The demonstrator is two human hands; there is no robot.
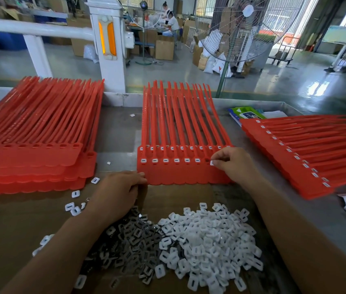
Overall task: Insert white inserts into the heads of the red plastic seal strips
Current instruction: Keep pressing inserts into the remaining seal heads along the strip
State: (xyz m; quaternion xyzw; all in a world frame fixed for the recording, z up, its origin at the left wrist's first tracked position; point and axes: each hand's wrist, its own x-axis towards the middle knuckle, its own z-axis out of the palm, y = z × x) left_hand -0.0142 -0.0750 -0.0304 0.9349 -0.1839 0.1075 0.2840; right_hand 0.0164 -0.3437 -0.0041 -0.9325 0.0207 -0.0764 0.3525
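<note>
A grey surface (117,132) with a low raised rim carries the work, and a sheet of brown cardboard (19,225) covers its near part. Beyond the rim lies a workshop with a glossy grey-green floor (189,71). It holds a white pillar (108,49) bearing an orange reflector, a large standing fan (240,28), cardboard boxes (164,49) and pale sacks. People sit working at a bench far back.

Three lots of red seal strips lie with their tails pointing away: a thick stack at the left (36,145), a middle sheet (184,170), and a fanned stack at the right (307,153). A heap of white inserts (206,240) lies on the cardboard between the forearms, its left part looking dark grey.

The right hand (234,164) pinches one white insert (212,163) at its fingertips, just beside an open head (207,160) in the middle sheet's front row. Six heads to the left of it already hold inserts. The left hand (123,187) lies knuckles up with bent fingers against the near-left corner of that sheet. Whether it grips the edge or only touches it cannot be told.

A green-and-blue packet (246,114) lies at the back right, its print too small to read.
</note>
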